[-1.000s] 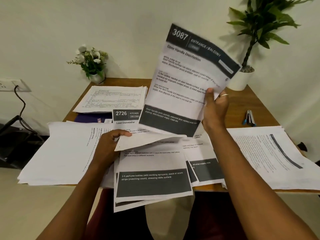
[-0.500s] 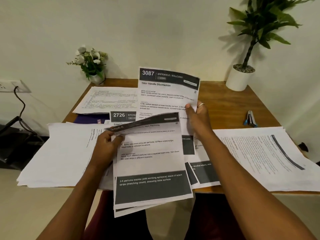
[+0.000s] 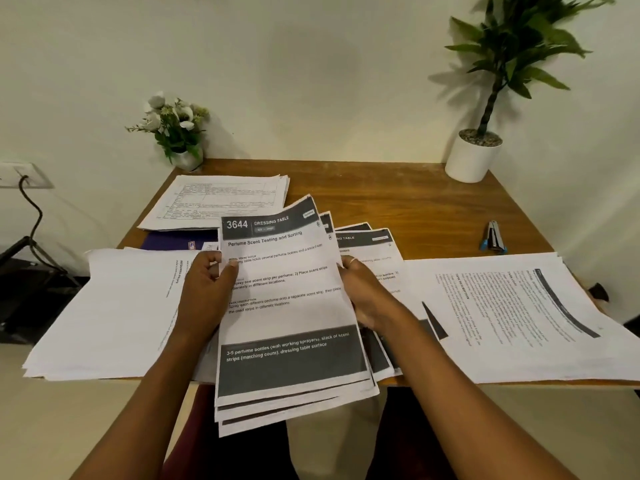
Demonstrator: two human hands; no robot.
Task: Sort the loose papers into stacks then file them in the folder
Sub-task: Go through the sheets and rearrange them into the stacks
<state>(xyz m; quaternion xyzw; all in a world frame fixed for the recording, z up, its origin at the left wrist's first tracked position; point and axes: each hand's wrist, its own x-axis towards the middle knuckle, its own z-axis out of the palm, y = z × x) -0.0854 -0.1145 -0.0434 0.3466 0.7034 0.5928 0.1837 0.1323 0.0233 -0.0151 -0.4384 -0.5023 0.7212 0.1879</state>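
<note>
A stack of sheets with dark header bands (image 3: 287, 306) lies in front of me and hangs over the table's near edge; its top page reads "3644 Dressing Table". My left hand (image 3: 207, 289) grips the stack's left edge, thumb on top. My right hand (image 3: 360, 289) holds its right edge, fingers under the sheets. More banded sheets (image 3: 374, 251) fan out behind to the right. A white paper pile (image 3: 117, 317) lies at the left, another printed pile (image 3: 512, 317) at the right, a third (image 3: 221, 199) at the back. A dark blue folder (image 3: 173, 240) peeks out under the back pile.
The wooden table (image 3: 398, 202) carries a small flower pot (image 3: 180, 133) at the back left, a white potted plant (image 3: 474, 154) at the back right, and a stapler (image 3: 493, 235) at the right. A wall socket with a cable (image 3: 24, 178) sits at the left.
My right hand brought the raised "3087" sheet down into the stack, out of sight. The "3644" sheet that my left hand had lifted lies flat on top, and both hands hold the stack's sides.
</note>
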